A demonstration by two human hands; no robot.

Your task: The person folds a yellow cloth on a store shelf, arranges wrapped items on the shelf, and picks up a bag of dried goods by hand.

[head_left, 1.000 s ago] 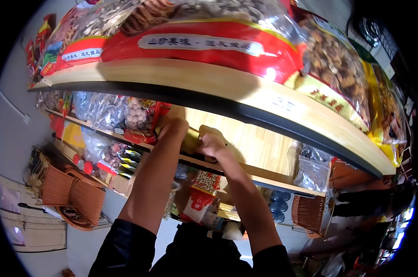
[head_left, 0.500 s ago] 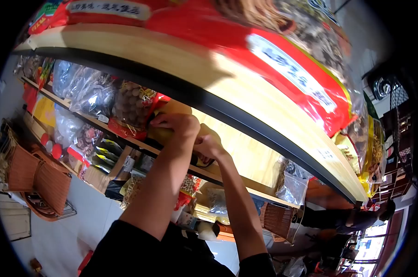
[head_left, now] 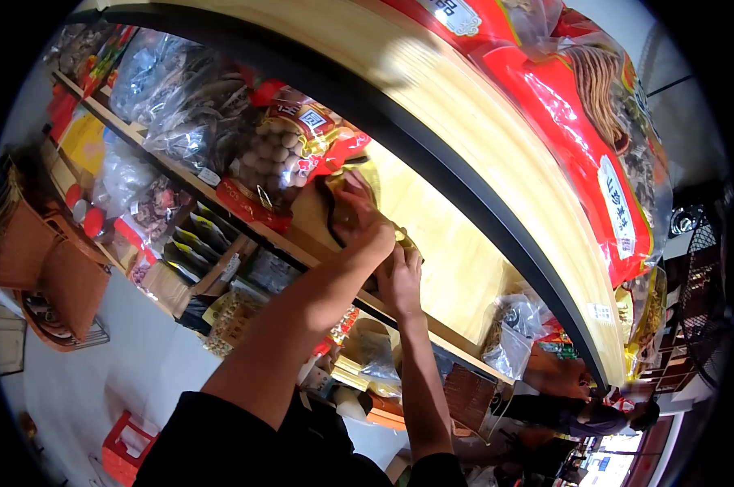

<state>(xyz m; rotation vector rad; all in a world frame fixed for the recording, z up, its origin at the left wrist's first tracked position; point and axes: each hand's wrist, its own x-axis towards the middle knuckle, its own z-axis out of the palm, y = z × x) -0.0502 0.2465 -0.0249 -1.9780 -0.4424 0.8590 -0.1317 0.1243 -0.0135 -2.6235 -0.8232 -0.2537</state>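
Observation:
On the wooden shelf (head_left: 444,243) under a black-edged upper board, both my hands are at a shiny yellow-gold bag with a dark edge (head_left: 372,177). My left hand (head_left: 357,209) is at the bag's upper part, its fingers closed against it. Lower and to the right, my right hand (head_left: 400,280) has its fingers curled round the bag's yellow end. My left wrist and forearm hide much of the bag, and its contents do not show. Just left of it sits a red-and-clear bag of round brown dried fruit (head_left: 271,154).
Clear bags of dried goods (head_left: 184,97) stand at the shelf's left. Another clear bag (head_left: 513,329) sits at its right end. The upper board (head_left: 497,138) carries big red packages (head_left: 578,154). A wicker chair (head_left: 71,292) stands lower left; a person (head_left: 578,415) is far right.
The view has shifted, and more of the dried-fruit bag shows. My hands and the yellow-gold bag now appear farther right, with a gap beside the dried-fruit bag.

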